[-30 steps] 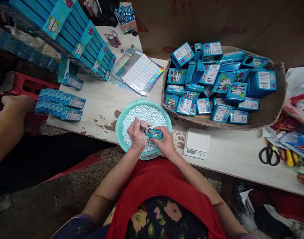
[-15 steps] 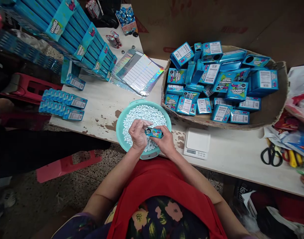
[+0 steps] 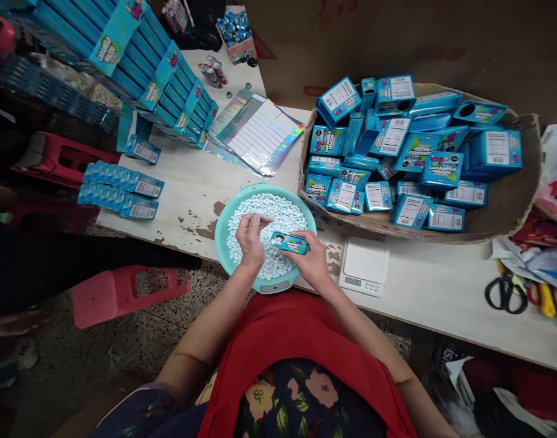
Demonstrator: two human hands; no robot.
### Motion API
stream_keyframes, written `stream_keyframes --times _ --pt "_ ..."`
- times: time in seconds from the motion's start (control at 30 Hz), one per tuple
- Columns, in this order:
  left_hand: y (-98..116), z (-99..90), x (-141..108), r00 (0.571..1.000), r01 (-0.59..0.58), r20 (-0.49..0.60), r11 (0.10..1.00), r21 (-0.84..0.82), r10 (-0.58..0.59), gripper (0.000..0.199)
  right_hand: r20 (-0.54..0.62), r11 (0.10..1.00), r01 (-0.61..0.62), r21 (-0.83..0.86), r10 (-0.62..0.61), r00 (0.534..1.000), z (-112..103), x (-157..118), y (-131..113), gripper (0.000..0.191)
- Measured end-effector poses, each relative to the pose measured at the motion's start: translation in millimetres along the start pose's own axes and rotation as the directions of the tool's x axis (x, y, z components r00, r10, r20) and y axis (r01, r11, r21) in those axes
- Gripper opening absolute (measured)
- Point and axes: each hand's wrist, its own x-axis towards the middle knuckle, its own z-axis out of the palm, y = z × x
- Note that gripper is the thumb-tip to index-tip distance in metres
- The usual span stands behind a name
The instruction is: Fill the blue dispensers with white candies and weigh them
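Note:
A small blue box (image 3: 293,244) is gripped in my right hand (image 3: 312,258), tilted over the bowl, with white candies showing at its left opening. Just left of the box is my left hand (image 3: 252,240), its fingers curled and pressed together above the candies; what they hold, if anything, is hidden. Both hands are over a round turquoise bowl (image 3: 222,243) full of small white candies (image 3: 273,207). Right of the bowl lies a white scale (image 3: 365,261).
A cardboard tray (image 3: 501,228) of blue boxes stands at the back right. Holographic sheets (image 3: 260,137), rows of small boxes (image 3: 118,190) and stacked display boxes (image 3: 155,79) are at the left. Black scissors (image 3: 505,295) lie far right. A person in dark clothing is at the left.
My left hand has moved away from the box, leaving a gap between them. The box in my right hand has shifted slightly right. The whole view has shifted a little.

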Motion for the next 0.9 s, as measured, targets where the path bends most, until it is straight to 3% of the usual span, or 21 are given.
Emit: stream_keyframes --times 0.07,0.13,0.2,0.33,0.43,0.53,0.6,0.67,0.73,0.77,0.9 --pt "-18.8 -3.3 4.7 0.992 0.039 0.102 0.945 0.326 -0.077 0.019 -0.003 0.999 -0.005 0.034 0.005 1.0 -4.0 -0.8 -2.6 0.035" --pt "-35.0 -4.6 2.0 0.953 0.041 0.231 0.838 0.544 -0.197 0.01 -0.003 1.0 0.003 0.031 -0.003 1.0 -6.4 -0.5 -5.0 0.034" --pt "-46.9 -3.8 -4.4 0.93 0.045 0.272 0.809 0.585 -0.248 0.001 -0.006 1.0 0.003 0.022 -0.003 1.0 -7.0 0.9 -6.8 0.034" --pt "-57.2 -5.0 -9.0 0.926 0.126 0.232 0.824 0.553 -0.297 0.01 -0.007 1.0 0.009 0.005 -0.009 1.0 -7.6 2.7 -9.4 0.037" --pt "-51.5 -14.1 -2.3 0.934 0.211 0.171 0.87 0.446 -0.314 0.022 0.001 0.997 0.042 -0.058 -0.042 0.999 -9.1 2.5 -10.3 0.036" --pt "-31.2 -27.0 5.6 0.933 0.295 0.116 0.909 0.294 -0.34 0.032 0.019 0.987 0.097 -0.13 -0.095 0.995 -6.5 2.7 -7.8 0.033" --pt "-10.0 -34.0 8.6 0.91 0.39 0.138 0.92 0.033 -0.391 0.036 0.056 0.976 0.134 -0.173 -0.127 0.99 -1.4 2.4 -5.2 0.031" --pt "12.6 -36.3 8.9 0.881 0.473 0.199 0.812 -0.341 -0.43 0.035 0.099 0.966 0.158 -0.203 -0.141 0.985 5.7 1.4 -3.6 0.028" --pt "30.1 -33.0 6.9 0.877 0.469 0.221 0.659 -0.588 -0.426 0.033 0.13 0.962 0.169 -0.215 -0.143 0.981 13.2 0.3 -3.6 0.026" --pt "35.5 -29.7 5.5 0.888 0.441 0.2 0.645 -0.624 -0.413 0.033 0.141 0.961 0.172 -0.215 -0.144 0.979 16.6 0.2 -4.0 0.026" --pt "37.6 -15.3 1.3 0.938 0.304 0.058 0.729 -0.614 -0.342 0.042 0.175 0.958 0.198 -0.21 -0.163 0.971 25.2 5.1 -3.9 0.025"
